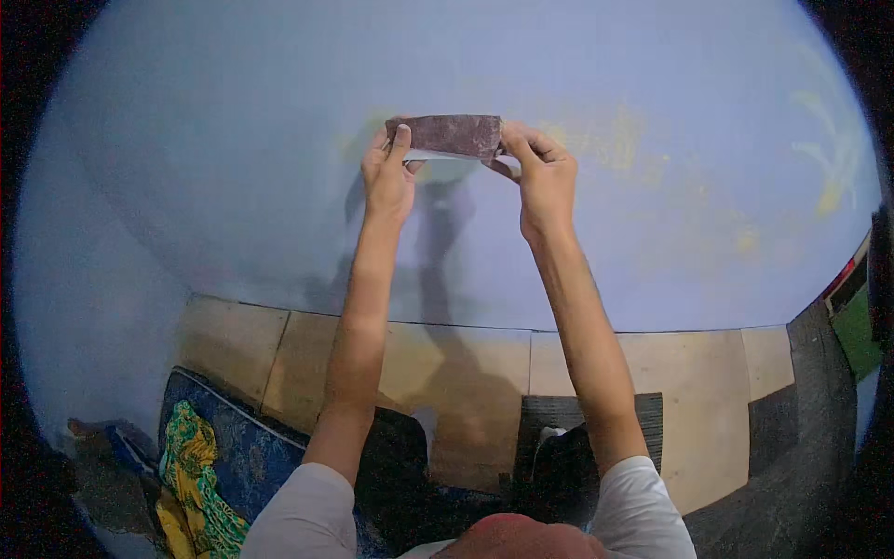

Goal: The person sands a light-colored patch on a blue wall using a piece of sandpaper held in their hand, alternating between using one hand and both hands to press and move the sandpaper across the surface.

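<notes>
Both arms reach forward toward a pale blue wall [261,168], holding up a dusty reddish-brown strip [452,136] that looks like sandpaper. A white edge [442,156] shows along its underside; whether it is a backing or a block cannot be told. My left hand [386,182] grips the left end, thumb lying across the front face. At the right end my right hand [545,182] pinches the corner between thumb and fingers. The strip is roughly level, and the far fingers are partly hidden behind it.
Yellowish scuffs [610,140] mark the wall on the right. Below lie tan floor panels [643,359] and a dark ribbed mat [647,419]. At lower left, a yellow-green cloth [193,456] rests on a dark blue cushion [247,456].
</notes>
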A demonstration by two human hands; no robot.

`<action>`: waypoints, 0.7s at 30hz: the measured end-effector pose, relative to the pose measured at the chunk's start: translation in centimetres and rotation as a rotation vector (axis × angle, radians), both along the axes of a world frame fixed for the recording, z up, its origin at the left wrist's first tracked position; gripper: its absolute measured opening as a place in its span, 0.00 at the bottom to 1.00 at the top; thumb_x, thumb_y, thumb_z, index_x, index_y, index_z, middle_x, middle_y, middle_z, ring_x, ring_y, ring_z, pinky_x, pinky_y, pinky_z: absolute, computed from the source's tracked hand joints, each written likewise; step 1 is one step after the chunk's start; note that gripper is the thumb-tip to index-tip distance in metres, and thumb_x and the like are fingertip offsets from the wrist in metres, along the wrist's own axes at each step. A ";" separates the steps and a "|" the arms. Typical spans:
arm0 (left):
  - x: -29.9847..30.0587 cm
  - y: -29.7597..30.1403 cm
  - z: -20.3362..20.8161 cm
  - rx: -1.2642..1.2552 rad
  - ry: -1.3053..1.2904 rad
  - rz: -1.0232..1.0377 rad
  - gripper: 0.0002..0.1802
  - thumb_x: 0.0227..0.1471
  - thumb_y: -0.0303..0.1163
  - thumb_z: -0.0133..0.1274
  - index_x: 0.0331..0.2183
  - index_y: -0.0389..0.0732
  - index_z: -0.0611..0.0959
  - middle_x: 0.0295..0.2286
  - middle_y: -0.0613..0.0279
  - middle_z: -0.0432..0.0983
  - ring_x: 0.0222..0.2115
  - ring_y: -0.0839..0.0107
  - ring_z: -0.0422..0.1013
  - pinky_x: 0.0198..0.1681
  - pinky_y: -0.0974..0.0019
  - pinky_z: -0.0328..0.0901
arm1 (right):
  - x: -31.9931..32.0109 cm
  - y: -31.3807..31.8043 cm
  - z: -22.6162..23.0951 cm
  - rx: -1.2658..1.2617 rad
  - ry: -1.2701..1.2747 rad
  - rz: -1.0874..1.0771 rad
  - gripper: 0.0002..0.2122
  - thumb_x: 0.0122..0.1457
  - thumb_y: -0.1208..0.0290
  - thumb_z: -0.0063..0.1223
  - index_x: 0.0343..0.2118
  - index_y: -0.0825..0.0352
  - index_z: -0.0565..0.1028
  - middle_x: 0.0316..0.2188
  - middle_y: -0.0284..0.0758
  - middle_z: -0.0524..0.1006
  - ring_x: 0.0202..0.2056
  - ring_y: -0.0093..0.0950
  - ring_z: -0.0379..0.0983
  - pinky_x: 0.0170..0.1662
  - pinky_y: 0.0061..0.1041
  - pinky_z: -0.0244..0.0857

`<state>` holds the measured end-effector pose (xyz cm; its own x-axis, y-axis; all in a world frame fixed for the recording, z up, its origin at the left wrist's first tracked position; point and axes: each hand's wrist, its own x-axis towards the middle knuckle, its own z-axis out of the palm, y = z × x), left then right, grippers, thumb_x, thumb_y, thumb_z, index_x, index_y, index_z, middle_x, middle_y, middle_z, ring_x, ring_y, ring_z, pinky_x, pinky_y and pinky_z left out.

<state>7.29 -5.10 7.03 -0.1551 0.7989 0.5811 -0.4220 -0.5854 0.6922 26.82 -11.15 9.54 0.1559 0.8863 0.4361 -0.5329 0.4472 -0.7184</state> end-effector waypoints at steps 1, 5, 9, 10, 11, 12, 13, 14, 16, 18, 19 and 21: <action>-0.1 -0.1 0.0 0.010 0.026 0.018 0.12 0.63 0.33 0.55 0.45 0.40 0.80 0.40 0.65 0.79 0.39 0.73 0.77 0.41 0.67 0.74 | 0.5 0.4 -0.4 -0.084 0.057 0.106 0.10 0.63 0.73 0.56 0.41 0.75 0.80 0.36 0.38 0.81 0.38 0.27 0.78 0.41 0.27 0.77; 0.4 -0.9 0.9 -0.039 0.192 0.288 0.16 0.61 0.34 0.58 0.47 0.36 0.80 0.39 0.63 0.80 0.36 0.77 0.76 0.35 0.71 0.74 | 0.3 2.1 -2.3 -0.163 0.148 0.242 0.13 0.65 0.72 0.51 0.46 0.77 0.75 0.39 0.40 0.78 0.43 0.28 0.76 0.44 0.29 0.79; -0.1 -1.4 1.1 -0.007 0.248 0.411 0.17 0.59 0.33 0.60 0.47 0.33 0.81 0.37 0.64 0.81 0.34 0.79 0.75 0.32 0.73 0.71 | -0.5 2.5 -3.3 -0.066 0.087 0.131 0.12 0.64 0.77 0.52 0.48 0.78 0.73 0.36 0.41 0.78 0.39 0.27 0.78 0.43 0.27 0.80; -0.1 -1.7 1.3 -0.015 0.269 0.419 0.17 0.59 0.33 0.60 0.47 0.33 0.81 0.37 0.64 0.81 0.34 0.79 0.75 0.32 0.73 0.71 | -0.5 2.5 -3.5 -0.027 0.056 0.106 0.12 0.64 0.79 0.52 0.47 0.78 0.73 0.36 0.42 0.78 0.38 0.27 0.78 0.42 0.27 0.81; 0.0 -1.7 1.4 -0.029 0.238 0.395 0.17 0.59 0.33 0.60 0.47 0.33 0.81 0.37 0.65 0.81 0.34 0.79 0.75 0.32 0.73 0.70 | -0.5 2.5 -3.7 0.043 0.050 0.039 0.10 0.62 0.80 0.53 0.46 0.77 0.74 0.35 0.41 0.78 0.37 0.27 0.78 0.42 0.27 0.81; 0.2 -1.5 1.5 -0.043 0.208 0.370 0.17 0.58 0.33 0.60 0.47 0.34 0.81 0.36 0.65 0.81 0.34 0.80 0.75 0.32 0.73 0.69 | -0.6 2.5 -3.9 0.115 0.044 -0.028 0.10 0.61 0.81 0.55 0.44 0.76 0.74 0.34 0.41 0.78 0.37 0.26 0.79 0.41 0.27 0.81; 0.2 -1.4 1.8 -0.053 0.180 0.350 0.17 0.58 0.33 0.60 0.47 0.34 0.81 0.36 0.66 0.81 0.33 0.80 0.75 0.32 0.73 0.69 | -0.8 2.6 -3.8 0.190 0.042 -0.090 0.09 0.60 0.83 0.56 0.43 0.76 0.75 0.33 0.40 0.79 0.36 0.26 0.79 0.41 0.27 0.81; 0.0 -1.3 1.7 -0.068 0.176 0.336 0.17 0.59 0.33 0.60 0.47 0.34 0.81 0.36 0.66 0.81 0.33 0.80 0.75 0.32 0.73 0.68 | -0.8 2.7 -3.7 0.203 0.026 -0.088 0.07 0.59 0.83 0.57 0.41 0.76 0.76 0.33 0.40 0.79 0.36 0.25 0.79 0.41 0.28 0.81; -0.6 -1.3 1.5 -0.100 0.169 0.303 0.17 0.59 0.32 0.60 0.47 0.35 0.82 0.35 0.66 0.81 0.33 0.81 0.75 0.32 0.74 0.67 | -0.7 2.5 -3.9 0.227 -0.006 -0.088 0.05 0.58 0.83 0.58 0.37 0.76 0.77 0.33 0.40 0.80 0.36 0.25 0.78 0.41 0.28 0.82; -0.9 -1.2 1.6 -0.105 0.170 0.318 0.17 0.59 0.33 0.60 0.47 0.35 0.82 0.35 0.67 0.81 0.32 0.81 0.74 0.31 0.75 0.66 | -0.8 2.4 -4.0 0.210 -0.011 -0.083 0.04 0.58 0.84 0.59 0.36 0.77 0.78 0.34 0.41 0.80 0.36 0.25 0.79 0.41 0.28 0.82; -0.6 -1.1 1.6 -0.078 0.146 0.304 0.17 0.59 0.33 0.60 0.47 0.35 0.82 0.35 0.67 0.81 0.32 0.81 0.74 0.31 0.75 0.67 | -0.8 2.2 -4.0 0.181 -0.005 -0.081 0.05 0.58 0.84 0.59 0.36 0.77 0.79 0.34 0.41 0.80 0.36 0.26 0.79 0.41 0.28 0.82; -0.1 -1.2 1.3 -0.049 0.125 0.322 0.16 0.58 0.33 0.61 0.46 0.34 0.82 0.34 0.66 0.82 0.31 0.82 0.74 0.32 0.74 0.67 | -0.8 2.2 -4.1 0.141 0.060 -0.033 0.08 0.57 0.84 0.58 0.40 0.79 0.79 0.35 0.43 0.80 0.36 0.28 0.80 0.41 0.28 0.82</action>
